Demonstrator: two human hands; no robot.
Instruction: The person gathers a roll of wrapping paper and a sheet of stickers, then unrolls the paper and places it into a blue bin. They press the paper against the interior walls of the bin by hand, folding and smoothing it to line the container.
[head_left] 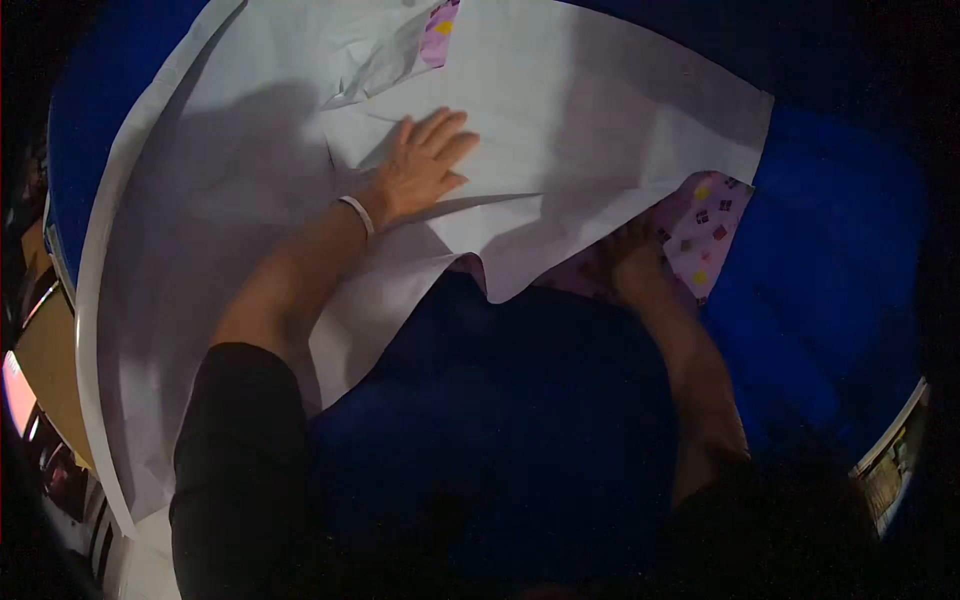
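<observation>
A large sheet of wrapping paper point(620, 110), white on its upper face, spreads over a blue surface. My left hand point(425, 165) lies flat on the white side with its fingers spread. Under the sheet's raised near edge, my right hand point(632, 255) rests on the pink printed side point(712, 235), which shows small gift-like figures. Its fingers look stretched out, though shadow dims them. Creases run between the two hands, and the near edge droops in a wavy fold. A second bit of pink print point(438, 38) shows at a turned-over flap near the top.
The blue surface point(820, 290) extends to the right and in front of my body. The paper's left side ends in a long curved edge point(88, 330). A brown cardboard-like piece point(50, 370) and other items sit below at far left. Dark shadow covers the corners.
</observation>
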